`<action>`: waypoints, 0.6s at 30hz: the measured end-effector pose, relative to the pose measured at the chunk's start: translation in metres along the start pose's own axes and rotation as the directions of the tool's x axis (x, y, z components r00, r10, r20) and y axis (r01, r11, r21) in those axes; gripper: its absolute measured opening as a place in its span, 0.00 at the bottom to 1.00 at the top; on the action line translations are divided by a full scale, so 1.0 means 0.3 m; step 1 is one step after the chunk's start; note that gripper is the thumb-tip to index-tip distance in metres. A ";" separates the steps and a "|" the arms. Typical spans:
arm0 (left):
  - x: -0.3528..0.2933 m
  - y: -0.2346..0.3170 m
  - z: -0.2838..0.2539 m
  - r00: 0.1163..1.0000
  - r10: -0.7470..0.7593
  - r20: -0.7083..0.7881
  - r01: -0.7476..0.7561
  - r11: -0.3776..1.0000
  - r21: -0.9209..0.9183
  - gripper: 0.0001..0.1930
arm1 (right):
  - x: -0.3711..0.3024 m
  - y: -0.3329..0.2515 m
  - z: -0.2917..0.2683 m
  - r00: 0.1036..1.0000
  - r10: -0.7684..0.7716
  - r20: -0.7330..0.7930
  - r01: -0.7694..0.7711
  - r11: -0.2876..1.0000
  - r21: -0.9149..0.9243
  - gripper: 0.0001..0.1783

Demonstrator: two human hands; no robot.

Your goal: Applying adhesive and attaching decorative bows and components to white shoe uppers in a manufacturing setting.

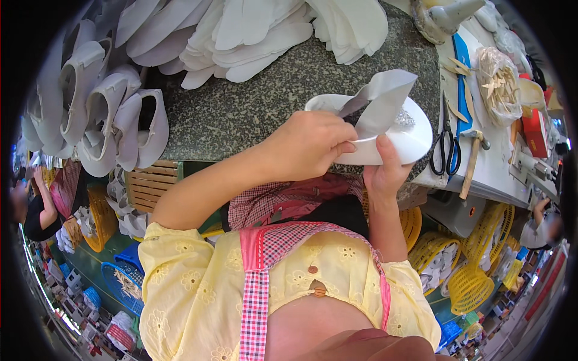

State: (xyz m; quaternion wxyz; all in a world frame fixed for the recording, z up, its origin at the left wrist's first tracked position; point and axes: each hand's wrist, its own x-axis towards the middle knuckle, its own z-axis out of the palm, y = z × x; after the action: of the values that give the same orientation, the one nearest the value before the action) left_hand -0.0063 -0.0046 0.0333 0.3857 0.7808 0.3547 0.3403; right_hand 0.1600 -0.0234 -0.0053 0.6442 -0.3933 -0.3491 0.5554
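Observation:
A white slipper (418,141) with a silver-grey strap (382,99) and a sparkly patch by its rounded right end is held over the near edge of the dark speckled slab. My right hand (388,171) is closed on its near rim, thumb on top and the other fingers mostly hidden beneath. At the slipper's near side, the bent fingers of my left hand (319,141) pinch together where the strap meets the sole. Just what lies between those fingertips is hidden.
Grey-white shoe uppers (120,120) stand at the slab's left. White sole-shaped pieces (253,36) are piled at the far side. Black scissors (447,150), a hammer (471,165) and a bag of wooden pieces (500,84) lie to the right. Yellow baskets (475,289) stand below.

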 end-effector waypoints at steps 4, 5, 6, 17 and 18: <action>0.013 -0.037 -0.029 0.993 -0.012 0.120 0.007 0.999 0.044 0.05 | 0.031 -0.018 -0.082 0.990 0.138 0.020 -0.139 0.964 0.226 0.25; 0.015 -0.043 -0.039 0.983 -0.027 0.182 0.008 0.995 0.103 0.06 | 0.047 -0.027 -0.083 0.914 0.404 0.043 -0.376 0.800 0.467 0.24; 0.009 -0.029 -0.034 0.984 -0.027 0.177 0.007 0.994 0.110 0.06 | 0.043 -0.017 -0.087 0.936 0.349 0.045 -0.351 0.914 0.204 0.23; 0.002 -0.005 0.056 0.997 0.056 -0.044 -0.046 0.979 0.201 0.08 | -0.003 -0.027 -0.039 0.998 0.038 -0.039 -0.035 0.996 0.079 0.24; 0.013 -0.007 0.048 0.994 -0.042 0.102 0.036 0.997 0.068 0.07 | 0.006 -0.009 -0.073 0.987 -0.153 0.057 0.158 0.982 -0.103 0.24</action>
State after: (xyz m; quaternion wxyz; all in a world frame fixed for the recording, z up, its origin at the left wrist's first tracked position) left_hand 0.0065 -0.0057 0.0258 0.3842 0.8026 0.3604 0.2798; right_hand 0.1810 -0.0243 -0.0125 0.6547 -0.3850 -0.4237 0.4935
